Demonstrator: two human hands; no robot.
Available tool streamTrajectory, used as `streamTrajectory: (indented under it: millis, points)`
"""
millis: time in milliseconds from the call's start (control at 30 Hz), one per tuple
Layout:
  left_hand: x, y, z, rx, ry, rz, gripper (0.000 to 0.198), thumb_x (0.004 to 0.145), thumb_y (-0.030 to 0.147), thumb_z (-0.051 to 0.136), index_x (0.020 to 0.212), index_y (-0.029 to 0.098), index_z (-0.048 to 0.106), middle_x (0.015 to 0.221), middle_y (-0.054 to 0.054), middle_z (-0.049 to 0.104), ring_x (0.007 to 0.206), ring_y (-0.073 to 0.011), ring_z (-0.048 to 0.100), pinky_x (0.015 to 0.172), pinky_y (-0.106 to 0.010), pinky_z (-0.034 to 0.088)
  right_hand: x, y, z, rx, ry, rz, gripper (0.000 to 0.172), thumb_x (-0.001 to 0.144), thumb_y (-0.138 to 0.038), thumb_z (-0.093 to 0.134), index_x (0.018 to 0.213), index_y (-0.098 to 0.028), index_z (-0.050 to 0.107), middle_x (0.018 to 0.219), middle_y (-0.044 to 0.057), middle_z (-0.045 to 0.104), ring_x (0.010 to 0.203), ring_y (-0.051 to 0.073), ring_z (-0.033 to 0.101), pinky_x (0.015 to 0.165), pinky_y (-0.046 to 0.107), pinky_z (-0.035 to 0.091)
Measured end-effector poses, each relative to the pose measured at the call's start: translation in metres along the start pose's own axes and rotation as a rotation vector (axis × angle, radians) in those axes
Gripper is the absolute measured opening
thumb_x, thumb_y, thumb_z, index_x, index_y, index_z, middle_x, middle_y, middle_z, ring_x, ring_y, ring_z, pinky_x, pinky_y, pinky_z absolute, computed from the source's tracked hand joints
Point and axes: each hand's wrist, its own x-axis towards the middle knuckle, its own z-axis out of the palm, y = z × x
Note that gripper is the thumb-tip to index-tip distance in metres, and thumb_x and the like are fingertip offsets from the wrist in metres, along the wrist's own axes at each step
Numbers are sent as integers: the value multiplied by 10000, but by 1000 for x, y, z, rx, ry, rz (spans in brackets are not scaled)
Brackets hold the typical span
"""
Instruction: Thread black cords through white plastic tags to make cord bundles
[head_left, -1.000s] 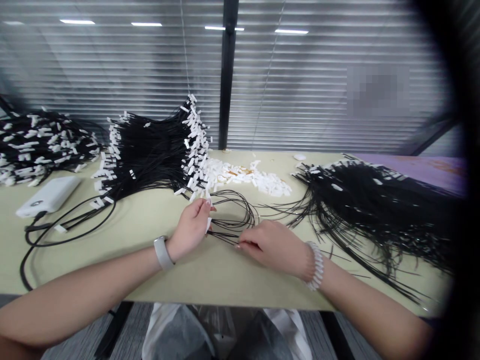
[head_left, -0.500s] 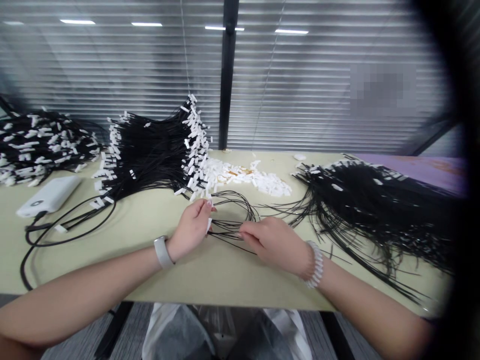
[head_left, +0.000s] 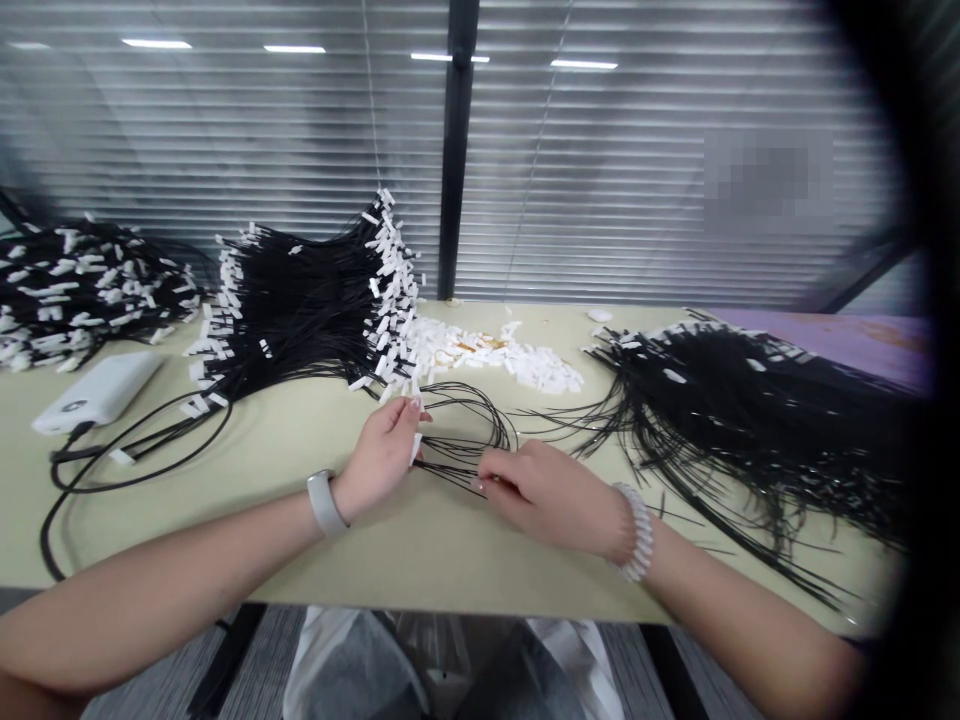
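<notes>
Several thin black cables run between my two hands over the middle of the table, curving round in a loop behind them. My left hand is closed on one end of the cables, where white connector ends show at the fingertips. To the right, my right hand pinches the cables, thumb against the curled fingers. Behind my left hand lies a large stack of black cables with white ends. Loose white connector pieces are heaped just beyond the looped cables.
A white power bank with a thick black cord lies at the left. Behind it is a pile of white-ended cables. A spread of black cables covers the right side, beside a purple cloth. The table's front edge runs close below my forearms.
My right hand has shifted slightly down, its pinch now on the lower cables. My left hand keeps its place and its hold.
</notes>
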Motion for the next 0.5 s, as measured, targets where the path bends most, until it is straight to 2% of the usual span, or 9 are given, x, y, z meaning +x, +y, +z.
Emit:
streamTrajectory:
  millis: [200,300,500]
  points:
    - [2,-4,0,-32,18,-27,401,836,534,390,831,168,553,668,-21,530,462,-98,450,421,-208,365,0,6,6,-120,73,164,189,819,-366,476,872,-202,554,607,5,540,547,99,461,517,218,208]
    - [3,-5,0,-41,9,-24,396,835,531,395,832,168,552,662,-19,524,458,-96,440,418,-208,360,0,9,11,-207,67,135,192,797,-385,503,863,-216,565,615,12,550,563,115,473,516,230,181]
    - [3,-4,0,-46,22,-29,393,831,530,408,823,167,558,637,-12,517,449,-94,432,412,-206,355,2,8,9,-253,67,114,196,825,-257,406,727,-210,569,567,10,540,525,103,429,525,259,152]
